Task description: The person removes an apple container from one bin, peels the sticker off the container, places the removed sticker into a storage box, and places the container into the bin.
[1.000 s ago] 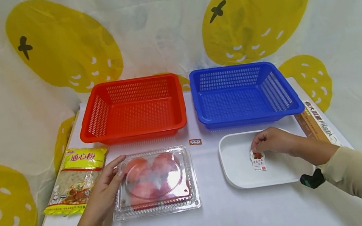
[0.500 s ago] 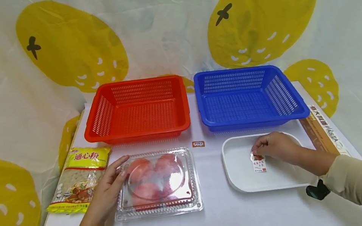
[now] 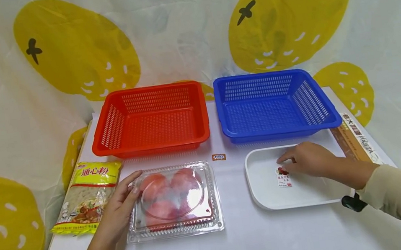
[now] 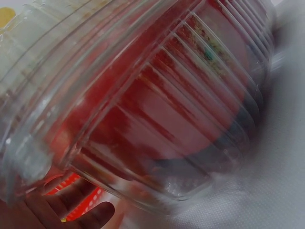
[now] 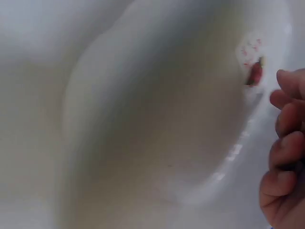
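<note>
In the head view my left hand (image 3: 117,210) rests along the left side of a clear plastic clamshell box (image 3: 172,202) with several tomatoes (image 3: 161,211) inside. Its fingers reach up beside the lid's far left corner. The box wall fills most of the left wrist view, with fingertips (image 4: 102,213) below it. Over the white tray (image 3: 259,195) is my right hand (image 3: 309,159), loosely bent and holding nothing. A small white label-like piece (image 3: 284,179) with a red picture and red lettering lies in the tray, just below the thumb and forefinger.
A red basket (image 3: 158,149) and a blue basket (image 3: 281,132) stand at the back. A yellow bag of macaroni (image 3: 94,172) lies at left, a brown pasta box (image 3: 352,138) at right. Between the baskets and the clamshell is a small orange packet (image 3: 218,157).
My right thumb and forefinger have let go of the small white piece, which now lies in the tray. The left hand keeps its place on the clamshell box.
</note>
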### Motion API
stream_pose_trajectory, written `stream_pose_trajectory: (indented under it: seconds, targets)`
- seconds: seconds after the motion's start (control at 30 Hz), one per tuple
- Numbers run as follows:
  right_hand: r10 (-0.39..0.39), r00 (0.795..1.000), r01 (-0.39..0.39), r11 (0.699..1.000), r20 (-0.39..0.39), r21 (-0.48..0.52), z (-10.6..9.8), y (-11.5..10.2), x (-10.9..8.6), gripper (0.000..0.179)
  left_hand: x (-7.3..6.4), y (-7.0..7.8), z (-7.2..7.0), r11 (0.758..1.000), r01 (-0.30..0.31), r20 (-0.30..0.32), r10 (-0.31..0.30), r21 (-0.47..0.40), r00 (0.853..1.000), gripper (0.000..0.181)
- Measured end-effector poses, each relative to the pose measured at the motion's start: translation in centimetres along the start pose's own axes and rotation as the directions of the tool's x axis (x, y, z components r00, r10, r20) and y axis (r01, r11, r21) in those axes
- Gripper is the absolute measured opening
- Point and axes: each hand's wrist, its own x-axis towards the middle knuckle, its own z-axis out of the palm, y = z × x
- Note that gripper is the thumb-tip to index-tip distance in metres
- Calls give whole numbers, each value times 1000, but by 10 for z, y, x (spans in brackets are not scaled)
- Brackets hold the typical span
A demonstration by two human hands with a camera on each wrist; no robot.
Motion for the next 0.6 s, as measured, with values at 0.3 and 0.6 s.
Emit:
stream_pose_trajectory:
  seconds: [0.3,0.6]
  targets:
    - [49,989,-95,931,139,352,-38,-46,14,33,0,1,-3,1000,-8,-11,9,26,1000,49]
    - [-8,997,-48,758,83,650,-12,-129,16,52,3,-1,-5,982,-132,-24,136,132,990,46]
